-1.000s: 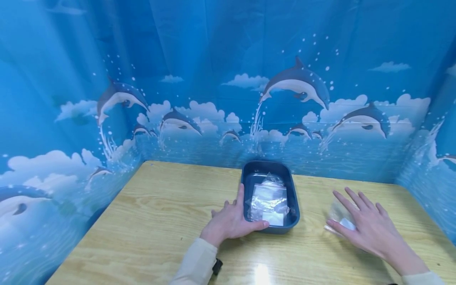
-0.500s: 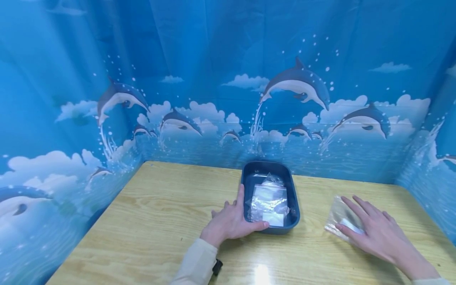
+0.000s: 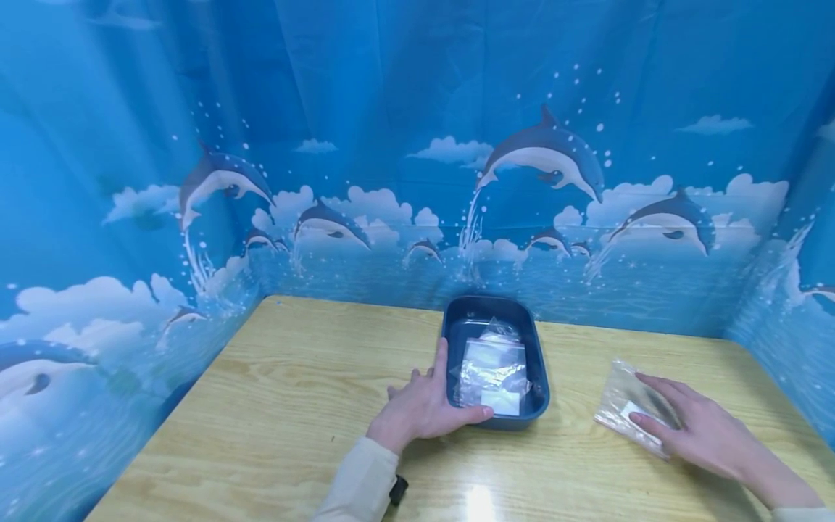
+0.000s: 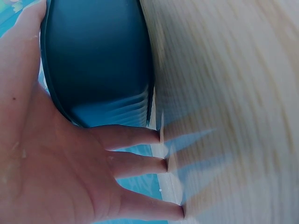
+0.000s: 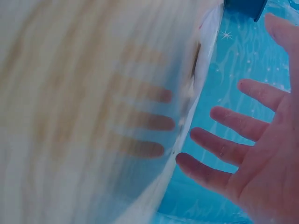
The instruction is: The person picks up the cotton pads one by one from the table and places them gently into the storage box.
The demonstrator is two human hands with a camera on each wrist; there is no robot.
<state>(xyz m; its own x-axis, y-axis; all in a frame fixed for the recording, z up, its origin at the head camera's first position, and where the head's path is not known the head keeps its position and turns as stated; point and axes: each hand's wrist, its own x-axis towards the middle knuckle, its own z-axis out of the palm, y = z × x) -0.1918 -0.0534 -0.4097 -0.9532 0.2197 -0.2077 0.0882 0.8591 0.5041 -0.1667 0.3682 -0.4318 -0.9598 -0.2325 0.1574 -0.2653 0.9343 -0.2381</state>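
A dark blue rectangular tray (image 3: 541, 377) stands near the table's back edge and holds clear plastic zip bags (image 3: 493, 362), the top one with a white label. Against its near left corner rests my left hand (image 3: 420, 407), thumb along the near rim and index finger up the left side. The left wrist view shows this hand's fingers straight, tips down at the table. To the right, a clear zip bag (image 3: 615, 397) with a white patch lies on the table. Over its right part is my right hand (image 3: 707, 435), hiding some of it. Spread fingers (image 5: 224, 147) show in the right wrist view.
The wood-grain table (image 3: 313, 377) extends left of the tray and between tray and loose bag. A blue curtain (image 3: 391, 145) printed with dolphins encloses the back and sides. A small black object (image 3: 398, 490) sits at the left sleeve.
My right hand has shifted right and toward the near side over the loose bag, uncovering more of it, and its fingers are less spread in the head view. The left hand and tray stay put.
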